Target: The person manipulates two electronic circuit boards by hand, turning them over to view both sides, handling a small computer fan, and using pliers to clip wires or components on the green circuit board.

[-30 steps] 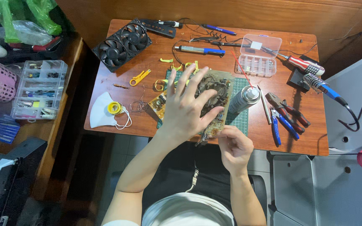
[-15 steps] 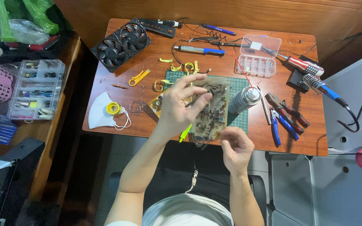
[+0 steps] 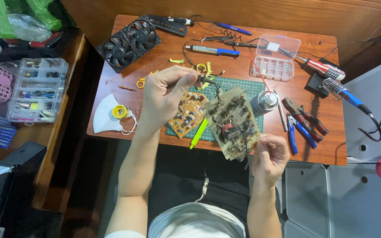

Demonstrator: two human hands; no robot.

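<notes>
**Desk inventory: circuit board held above the green cutting mat**

Right hand (image 3: 267, 158): nearest the wearer, off the desk's (image 3: 323, 152) front edge, fingers pinched on the lower corner of a tan circuit board (image 3: 233, 122). The board is lifted and tilted, component side up, overlapping the mat's (image 3: 243, 88) near edge.

Left hand (image 3: 162, 99): raised over the mat's left edge, fingers closed around a thin dark tool (image 3: 203, 79) whose black wire drops toward the held board.

Second circuit board (image 3: 186, 115): orange-brown, lying flat on the mat's left part, just beside the held board. A yellow-green strip (image 3: 198, 133) lies at the mat's front edge.

Left of the mat: white face mask (image 3: 106, 120) with a yellow solder spool (image 3: 120, 112) on it.

Right of the mat: silver spray can (image 3: 264, 102), then blue-handled pliers (image 3: 297, 128).

Beyond the mat: clear parts box (image 3: 275, 57), blue-handled pen tool (image 3: 210, 50), two black fans (image 3: 128, 42) at the far left corner.
</notes>
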